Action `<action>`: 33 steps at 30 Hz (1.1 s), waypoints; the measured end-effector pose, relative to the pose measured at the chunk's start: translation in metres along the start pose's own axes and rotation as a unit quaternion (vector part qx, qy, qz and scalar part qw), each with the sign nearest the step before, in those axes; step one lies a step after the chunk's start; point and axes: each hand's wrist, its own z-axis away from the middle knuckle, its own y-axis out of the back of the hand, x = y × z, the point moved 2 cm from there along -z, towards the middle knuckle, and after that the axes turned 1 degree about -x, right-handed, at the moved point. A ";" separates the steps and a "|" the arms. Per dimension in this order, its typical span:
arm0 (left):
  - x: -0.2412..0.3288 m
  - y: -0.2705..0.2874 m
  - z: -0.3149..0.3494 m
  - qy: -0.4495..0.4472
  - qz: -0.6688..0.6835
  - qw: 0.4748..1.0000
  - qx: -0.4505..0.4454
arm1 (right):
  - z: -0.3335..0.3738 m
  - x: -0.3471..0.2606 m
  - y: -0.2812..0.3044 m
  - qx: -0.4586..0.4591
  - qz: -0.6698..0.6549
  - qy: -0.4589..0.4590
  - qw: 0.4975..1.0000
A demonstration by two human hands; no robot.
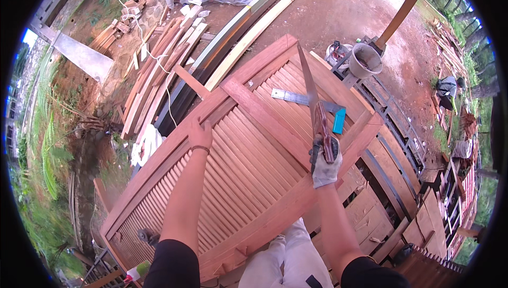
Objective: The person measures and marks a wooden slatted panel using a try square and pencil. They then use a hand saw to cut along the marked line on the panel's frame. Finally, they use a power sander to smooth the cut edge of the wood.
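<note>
A large reddish wooden louvred door [227, 166] lies across the work surface in front of me, with rows of slats inside its frame. My left hand [200, 135], bare with a bracelet at the wrist, rests on the far side rail beside the slats; its fingers lie on the wood, partly hard to make out. In a grey-white glove, my right hand [325, 166] is closed round the wooden handle of a handsaw [311, 87]. The blade points away from me, above the door's right-hand panel. A try square [339, 120] with a blue stock and metal blade lies on that panel.
Long timber boards [264, 18] and a pile of planks [159, 76] lie beyond the door. A bucket [365, 60] stands far right near a wooden post [405, 10]. Wooden panels and metal bars extend to my right. A dark tool [148, 236] sits at the door's near left.
</note>
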 end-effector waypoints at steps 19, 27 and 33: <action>0.015 -0.051 -0.082 0.021 -0.198 0.980 -0.017 | -0.084 0.040 -0.085 0.010 0.116 0.141 0.983; 0.005 -0.054 -0.083 0.018 -0.192 0.981 -0.014 | -0.091 0.049 -0.093 0.018 0.162 0.111 0.980; 0.010 -0.049 -0.083 0.005 -0.202 0.979 -0.022 | -0.164 0.026 -0.149 0.030 0.217 0.186 0.958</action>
